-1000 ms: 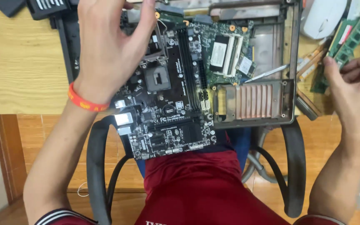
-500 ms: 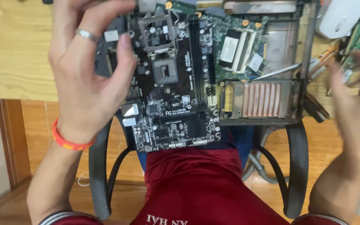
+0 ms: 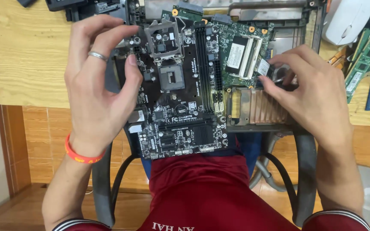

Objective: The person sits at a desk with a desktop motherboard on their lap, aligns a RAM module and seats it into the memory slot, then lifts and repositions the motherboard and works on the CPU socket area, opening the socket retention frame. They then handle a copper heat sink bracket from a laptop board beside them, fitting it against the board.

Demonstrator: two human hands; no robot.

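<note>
Lying between the hands, black motherboard [image 3: 180, 90]: left hand [image 3: 99, 90] gripping its edge, right hand [image 3: 313, 90] holding nothing.

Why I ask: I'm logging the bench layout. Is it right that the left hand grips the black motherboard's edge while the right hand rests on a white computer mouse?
Not quite. In the head view the right hand rests on the opened laptop chassis, fingertips by the green board; the white mouse lies untouched beyond. The left hand does grip the black motherboard.

A silver ring [image 3: 97, 55], orange wristband [image 3: 80, 155], and maroon white-striped clothing [image 3: 210, 196].
</note>
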